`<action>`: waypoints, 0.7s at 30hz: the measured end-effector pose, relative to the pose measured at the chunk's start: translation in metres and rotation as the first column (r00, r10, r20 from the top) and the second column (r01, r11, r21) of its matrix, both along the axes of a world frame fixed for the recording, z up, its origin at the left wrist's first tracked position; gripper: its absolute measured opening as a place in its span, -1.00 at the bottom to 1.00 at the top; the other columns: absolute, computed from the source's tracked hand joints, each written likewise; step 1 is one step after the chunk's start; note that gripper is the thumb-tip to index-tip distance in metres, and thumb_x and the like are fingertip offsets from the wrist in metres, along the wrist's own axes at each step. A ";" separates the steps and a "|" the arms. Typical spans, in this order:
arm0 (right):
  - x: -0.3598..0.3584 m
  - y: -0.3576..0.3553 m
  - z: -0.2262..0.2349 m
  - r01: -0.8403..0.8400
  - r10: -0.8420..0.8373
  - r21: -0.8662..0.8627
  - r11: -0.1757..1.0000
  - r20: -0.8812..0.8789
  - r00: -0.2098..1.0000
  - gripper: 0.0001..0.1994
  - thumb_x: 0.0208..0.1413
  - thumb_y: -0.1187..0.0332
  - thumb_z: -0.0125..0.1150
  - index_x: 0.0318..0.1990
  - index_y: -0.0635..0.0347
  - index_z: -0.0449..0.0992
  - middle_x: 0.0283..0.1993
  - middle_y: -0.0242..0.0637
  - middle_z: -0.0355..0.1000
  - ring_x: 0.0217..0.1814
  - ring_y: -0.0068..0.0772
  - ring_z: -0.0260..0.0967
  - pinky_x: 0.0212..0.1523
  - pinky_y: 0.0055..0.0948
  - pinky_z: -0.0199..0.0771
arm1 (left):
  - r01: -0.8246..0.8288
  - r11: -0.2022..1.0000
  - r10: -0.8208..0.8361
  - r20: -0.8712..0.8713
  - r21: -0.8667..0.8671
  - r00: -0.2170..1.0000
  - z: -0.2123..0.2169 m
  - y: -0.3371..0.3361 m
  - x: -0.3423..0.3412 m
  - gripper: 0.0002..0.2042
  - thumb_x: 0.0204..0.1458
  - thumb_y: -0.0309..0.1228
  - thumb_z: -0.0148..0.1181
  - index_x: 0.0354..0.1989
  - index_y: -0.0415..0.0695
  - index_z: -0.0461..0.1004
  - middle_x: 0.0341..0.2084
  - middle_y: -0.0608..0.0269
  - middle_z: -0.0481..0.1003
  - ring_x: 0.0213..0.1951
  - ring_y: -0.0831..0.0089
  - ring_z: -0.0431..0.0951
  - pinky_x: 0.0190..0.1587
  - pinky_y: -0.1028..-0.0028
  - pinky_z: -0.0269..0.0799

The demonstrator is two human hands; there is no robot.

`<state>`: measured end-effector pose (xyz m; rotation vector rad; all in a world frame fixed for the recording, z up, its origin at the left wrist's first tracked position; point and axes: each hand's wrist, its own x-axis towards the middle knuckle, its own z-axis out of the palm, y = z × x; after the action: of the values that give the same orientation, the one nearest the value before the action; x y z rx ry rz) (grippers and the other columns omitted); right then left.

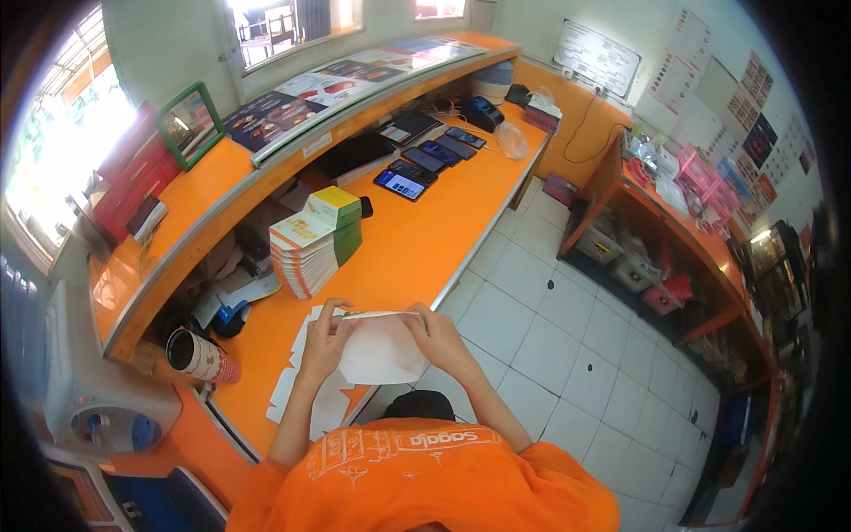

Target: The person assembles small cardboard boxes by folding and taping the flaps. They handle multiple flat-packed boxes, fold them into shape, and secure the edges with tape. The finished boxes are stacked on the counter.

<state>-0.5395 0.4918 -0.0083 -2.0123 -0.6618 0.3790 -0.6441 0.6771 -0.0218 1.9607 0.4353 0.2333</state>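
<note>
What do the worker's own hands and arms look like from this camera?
The left hand and right hand are bare, with no gloves visible. Both forearms are uncovered below orange sleeves; the matching shirt carries white printing.

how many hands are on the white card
2: the left hand at the left side of the white card, the right hand at its right side; some fingers are hidden.
</note>
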 end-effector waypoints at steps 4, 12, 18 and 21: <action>0.002 -0.005 -0.001 -0.035 0.016 0.081 0.996 0.218 0.976 -0.73 0.10 0.42 0.14 -0.04 0.22 0.38 -0.22 0.04 0.45 -0.23 0.02 0.46 -0.20 -0.21 0.45 | 0.033 0.881 0.030 0.125 -0.472 0.992 -0.006 0.002 0.000 -0.57 0.20 -0.22 0.03 0.19 -0.13 0.22 -0.14 0.07 0.46 -0.16 0.52 0.41 -0.15 0.58 0.31; -0.012 0.000 -0.038 -0.302 0.200 0.263 0.917 0.352 0.914 -0.25 -0.04 0.35 0.32 0.33 0.13 0.10 0.34 -0.07 0.09 0.39 -0.08 0.02 0.34 -0.24 0.05 | 0.091 0.670 0.039 0.157 -0.737 0.987 -0.006 0.021 0.000 -0.39 0.08 -0.46 0.18 0.30 -0.16 0.07 0.06 0.05 0.36 0.05 0.45 0.41 0.07 0.45 0.37; -0.028 -0.014 -0.065 -0.212 0.661 0.637 0.741 -0.747 0.063 0.18 -0.29 -0.25 0.41 0.39 0.20 -0.12 0.44 -0.17 -0.09 0.45 -0.29 -0.15 0.36 -0.25 -0.05 | 0.203 0.666 0.174 0.414 -0.718 0.894 0.008 0.011 -0.001 -0.36 0.02 -0.53 0.23 0.28 -0.20 0.07 0.03 0.13 0.38 0.04 0.44 0.42 0.08 0.45 0.37; -0.047 -0.023 -0.058 -0.213 0.644 0.628 0.749 -0.765 0.009 0.21 -0.33 -0.17 0.46 0.40 0.21 -0.16 0.43 -0.18 -0.08 0.45 -0.28 -0.15 0.36 -0.25 -0.06 | 0.200 0.678 0.184 0.426 -0.707 0.886 0.008 0.011 -0.002 -0.34 0.02 -0.52 0.23 0.29 -0.19 0.04 0.06 0.16 0.36 0.04 0.43 0.42 0.08 0.45 0.36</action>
<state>-0.5868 0.4685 -0.0659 -0.7082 -0.3927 1.6940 -0.6463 0.6881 -0.0141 1.0364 0.1474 0.4377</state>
